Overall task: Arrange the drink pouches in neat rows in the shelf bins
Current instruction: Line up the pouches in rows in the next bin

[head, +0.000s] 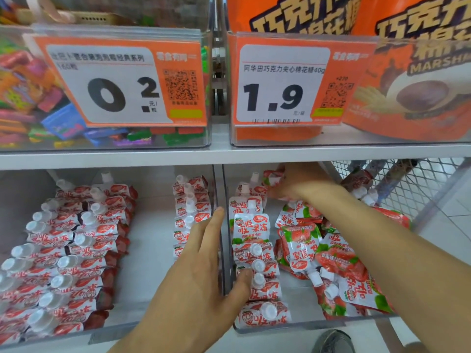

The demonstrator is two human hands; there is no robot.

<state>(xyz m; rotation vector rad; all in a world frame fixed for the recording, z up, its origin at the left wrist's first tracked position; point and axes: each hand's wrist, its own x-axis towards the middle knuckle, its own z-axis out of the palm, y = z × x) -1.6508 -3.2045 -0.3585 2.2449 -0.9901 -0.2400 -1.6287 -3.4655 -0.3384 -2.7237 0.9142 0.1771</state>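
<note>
The right hand (293,184) grips a soft, light pouch (274,177) (best held near the stiff cap); the left hand (201,261) rests with fingers (216,217) straight.

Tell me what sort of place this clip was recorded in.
Most likely a snack shop aisle: orange-and-white price tags with QR codes hang on clear plastic shelf bins stocked with red-and-white strawberry drink pouches, with orange marshmallow bags above.
</note>
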